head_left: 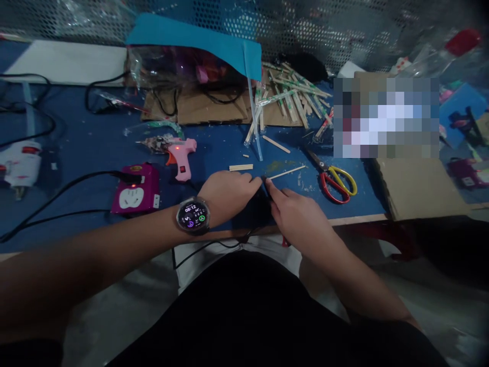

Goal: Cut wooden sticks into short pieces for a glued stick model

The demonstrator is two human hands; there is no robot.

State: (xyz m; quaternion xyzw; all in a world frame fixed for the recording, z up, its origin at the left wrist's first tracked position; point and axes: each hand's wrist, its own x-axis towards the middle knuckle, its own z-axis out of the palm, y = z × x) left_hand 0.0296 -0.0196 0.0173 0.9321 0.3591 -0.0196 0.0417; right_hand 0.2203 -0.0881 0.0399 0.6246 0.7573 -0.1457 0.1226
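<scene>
My left hand point(234, 193), with a watch point(193, 215) on the wrist, is closed over the table near its front edge, its fingertips pinched together; what they hold is hidden. Close beside it, my right hand point(297, 213) is closed around a dark, narrow tool point(266, 186), mostly covered by the fingers. A thin wooden stick point(288, 172) reaches out to the right from between the fingertips of both hands; its near end is hidden. Just beyond my left hand lie several short sticks point(241, 167) side by side. Another flat stick point(276, 144) lies farther back.
Right of my hands lie scissors point(331, 178) with red and yellow handles. Left are a pink glue gun point(182, 158), a purple power socket point(136, 188) with cables and a white glue gun point(23, 162). Bundled sticks point(284, 97) lie behind; cardboard point(420, 188) stands at right.
</scene>
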